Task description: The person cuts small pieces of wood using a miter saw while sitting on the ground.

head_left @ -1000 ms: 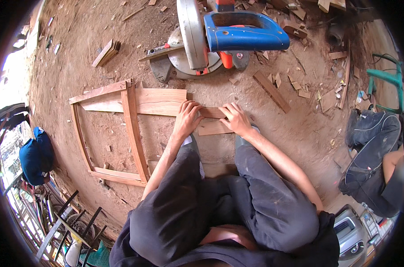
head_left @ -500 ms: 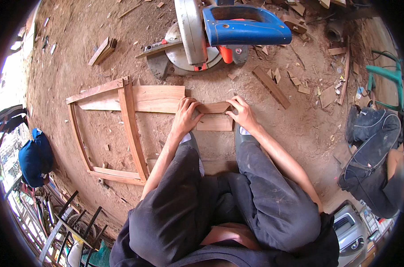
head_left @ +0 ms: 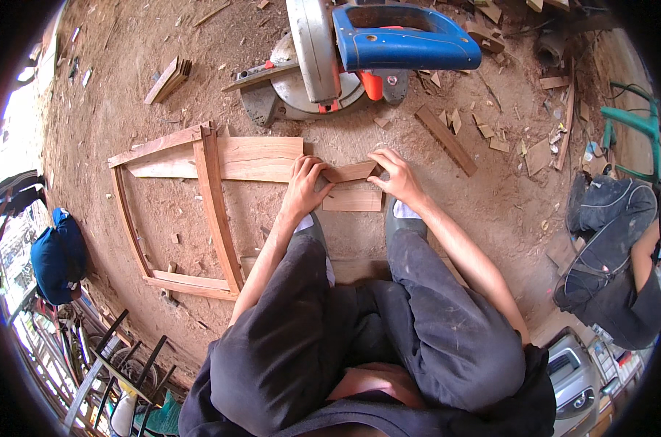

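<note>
Between my two hands is a short strip of brown wood (head_left: 350, 172), pinched at both ends. My left hand (head_left: 305, 186) closes on its left end, beside the right end of a wide wooden board (head_left: 261, 158). At the other end, my right hand (head_left: 398, 178) grips the strip between thumb and fingers, and that end is slightly raised. Just below the strip, a small flat wooden piece (head_left: 352, 200) lies on the ground between my feet. To the left rests a wooden frame (head_left: 215, 207), with part of the wide board under it.
A mitre saw with a blue handle (head_left: 407, 40) stands ahead on the dirt floor. A longer wooden strip (head_left: 445, 140) and several offcuts lie to its right. Stacked thin pieces (head_left: 168, 80) are at the far left. Another person (head_left: 618, 284) sits at the right edge.
The right end of the wood strip has risen a little with my right hand, tilting the strip. My left hand stays nearly in place. The person at the right has shifted an arm.
</note>
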A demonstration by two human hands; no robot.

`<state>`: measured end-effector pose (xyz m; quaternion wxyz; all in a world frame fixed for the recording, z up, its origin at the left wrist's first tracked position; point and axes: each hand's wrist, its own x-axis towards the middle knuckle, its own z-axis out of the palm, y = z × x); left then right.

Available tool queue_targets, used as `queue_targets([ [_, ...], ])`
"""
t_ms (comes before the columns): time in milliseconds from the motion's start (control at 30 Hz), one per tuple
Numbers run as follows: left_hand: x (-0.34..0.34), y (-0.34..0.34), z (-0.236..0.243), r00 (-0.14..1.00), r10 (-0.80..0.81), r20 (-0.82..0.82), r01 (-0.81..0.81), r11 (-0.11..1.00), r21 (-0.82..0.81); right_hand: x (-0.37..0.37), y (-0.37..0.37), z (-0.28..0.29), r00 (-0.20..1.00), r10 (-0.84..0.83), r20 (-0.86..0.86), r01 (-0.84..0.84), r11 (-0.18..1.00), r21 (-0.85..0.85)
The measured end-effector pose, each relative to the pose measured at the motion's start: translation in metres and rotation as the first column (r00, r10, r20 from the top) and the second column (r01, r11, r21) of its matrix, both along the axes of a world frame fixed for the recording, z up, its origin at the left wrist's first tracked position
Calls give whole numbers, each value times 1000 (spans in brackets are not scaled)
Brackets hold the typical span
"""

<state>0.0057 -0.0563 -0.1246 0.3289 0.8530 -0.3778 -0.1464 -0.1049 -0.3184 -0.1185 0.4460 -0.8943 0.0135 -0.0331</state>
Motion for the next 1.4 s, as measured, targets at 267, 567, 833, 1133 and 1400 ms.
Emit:
queue_targets([
  [267, -4, -6, -2, 999, 10, 42, -10, 1000, -3, -2, 0, 0, 990, 17, -138, -22, 999, -31],
  [567, -11, -1, 3, 966, -69, 249, 85, 995, -55, -16, 14, 5, 956, 22, -294, 31, 984, 175],
  [833, -28, -13, 24, 554, 86, -828, -531, 803, -272, -17, 16, 12, 817, 49, -575, 405, 660, 632],
  [1133, -31, -9, -5, 319, 34, -947, -652, 733, -194, -15, 15, 14, 808, 17, -589, 414, 694, 588],
  [1400, -29, 2, -7, 380, 87, -921, -620, 763, -184, -3, 22, 18, 782, -426, -455, 613, 400, 681],
])
